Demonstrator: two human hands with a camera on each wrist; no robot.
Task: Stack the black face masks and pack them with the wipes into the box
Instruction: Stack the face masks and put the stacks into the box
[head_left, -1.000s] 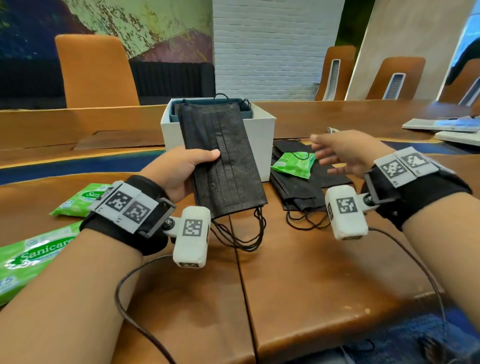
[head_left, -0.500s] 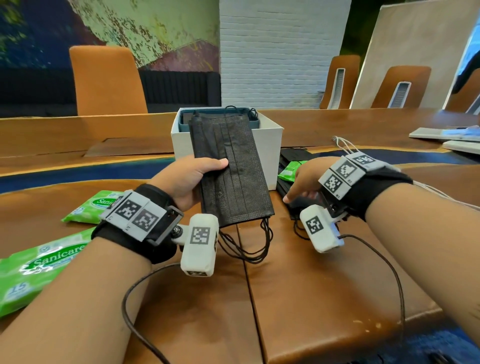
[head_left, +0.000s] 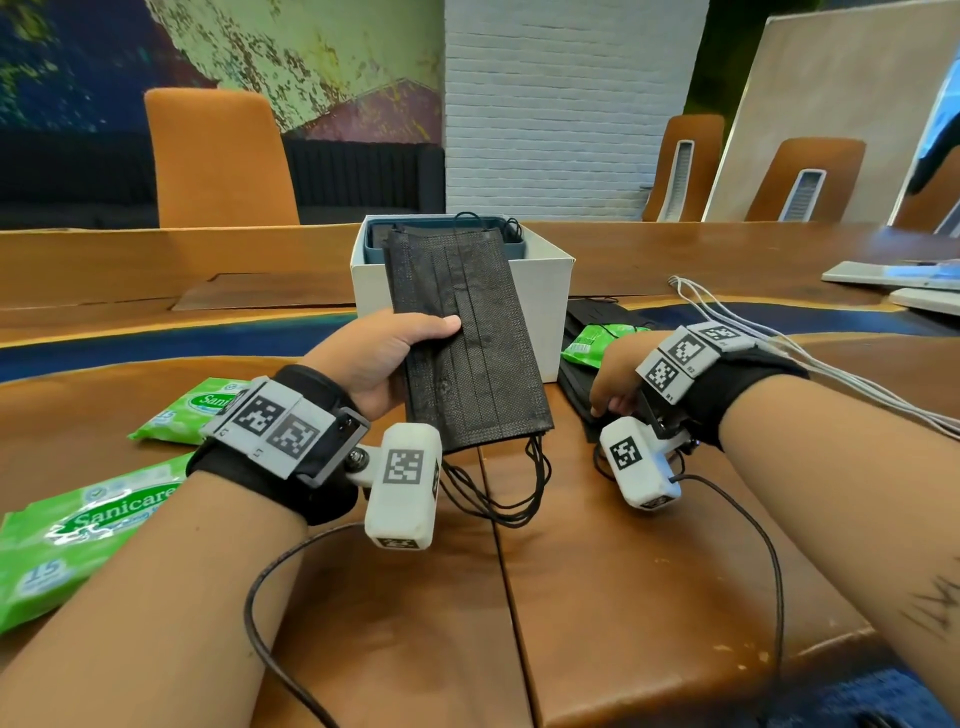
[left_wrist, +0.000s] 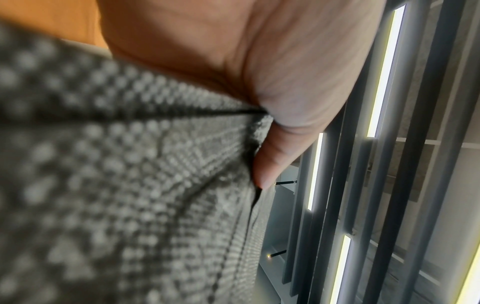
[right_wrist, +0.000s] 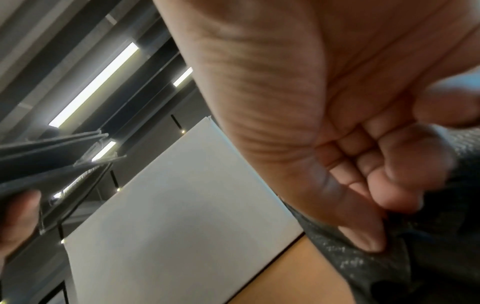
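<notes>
My left hand (head_left: 410, 345) grips a stack of black face masks (head_left: 467, 353) upright in front of the white box (head_left: 548, 291), thumb on the front, ear loops (head_left: 498, 488) dangling to the table. In the left wrist view the mask fabric (left_wrist: 130, 185) fills the frame under my thumb (left_wrist: 280, 156). My right hand (head_left: 608, 400) is down on the pile of black masks (head_left: 574, 387) to the right of the box, fingers curled, pinching its near edge (right_wrist: 363, 267). A small green wipes pack (head_left: 597, 340) lies on that pile.
Two green wipes packs (head_left: 192, 410) (head_left: 67, 540) lie on the wooden table (head_left: 623, 597) at the left. A teal tray with more masks (head_left: 514, 241) sits inside the box. White cables (head_left: 727, 317) run at the right; orange chairs stand behind.
My right hand came down from the air onto the mask pile and curled on its edge. The left hand keeps the same hold on its stack.
</notes>
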